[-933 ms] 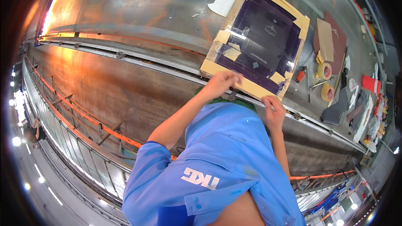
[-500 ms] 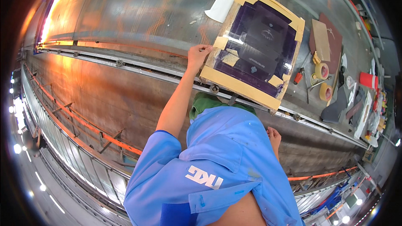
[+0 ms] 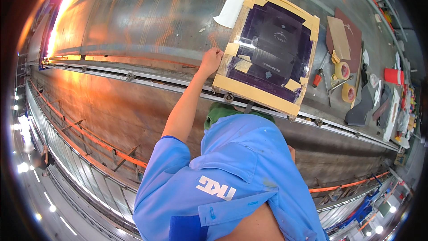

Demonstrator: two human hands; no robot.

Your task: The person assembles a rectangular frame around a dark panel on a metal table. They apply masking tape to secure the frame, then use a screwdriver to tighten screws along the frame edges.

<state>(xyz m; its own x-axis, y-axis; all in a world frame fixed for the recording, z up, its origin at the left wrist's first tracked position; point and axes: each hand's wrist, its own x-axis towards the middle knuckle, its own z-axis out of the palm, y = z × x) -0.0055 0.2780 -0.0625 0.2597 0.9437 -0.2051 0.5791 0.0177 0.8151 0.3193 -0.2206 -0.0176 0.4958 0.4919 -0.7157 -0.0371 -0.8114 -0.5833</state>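
Observation:
A flat screen-printing frame (image 3: 261, 93) lies on the long metal table, its rim covered in tan masking tape. Inside it is a dark purple sheet (image 3: 249, 73) with pale printed marks and loose tape scraps. My left hand (image 3: 211, 62) is at the frame's left edge, fingers curled against its side; their tips are hidden. Only a sliver of my right hand (image 3: 292, 152) shows past the blue shirt, low on the right, away from the frame. Its fingers cannot be made out.
A white curved sheet (image 3: 229, 9) lies behind the frame. To the right are tape rolls (image 3: 342, 70), a red-handled tool (image 3: 318, 79), a brown card (image 3: 339, 38) and a red container (image 3: 393, 76). A metal rail (image 3: 169, 87) with knobs runs along the near edge. Bright orange light glows far left.
My left hand's fingers have curled in more at the frame's edge. My right hand has drawn back behind the shirt. The view has turned slightly, and a person now shows at the far left.

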